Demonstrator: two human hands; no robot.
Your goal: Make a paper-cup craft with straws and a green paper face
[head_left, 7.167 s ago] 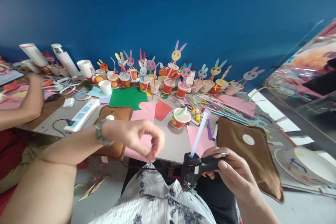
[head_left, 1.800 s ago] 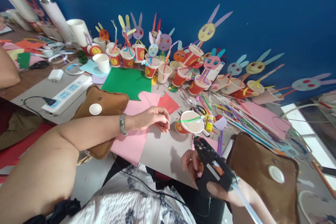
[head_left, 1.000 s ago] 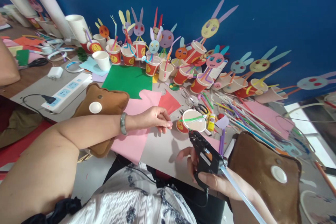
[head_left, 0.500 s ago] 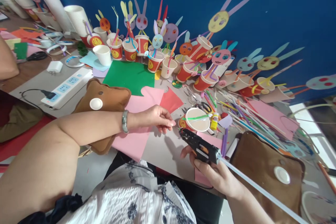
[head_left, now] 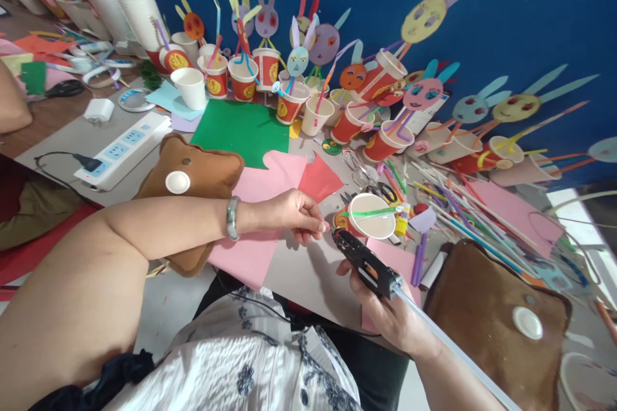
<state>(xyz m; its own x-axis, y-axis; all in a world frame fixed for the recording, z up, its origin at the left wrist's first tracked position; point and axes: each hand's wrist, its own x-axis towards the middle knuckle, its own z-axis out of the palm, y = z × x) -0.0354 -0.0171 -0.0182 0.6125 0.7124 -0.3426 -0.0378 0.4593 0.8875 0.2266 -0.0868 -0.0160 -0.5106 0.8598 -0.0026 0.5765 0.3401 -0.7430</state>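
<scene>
While in the right hand's [head_left: 393, 318] snug grip, glue gun [head_left: 367, 264] diagonal, nozzle [head_left: 337, 236] toward the left hand's [head_left: 297, 213] pinched pink scrap [head_left: 328, 227].

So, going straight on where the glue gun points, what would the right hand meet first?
Probably the pink piece at the left hand's fingertips, just ahead of the glue gun that the right hand holds; depth is unclear from this one view.
</scene>
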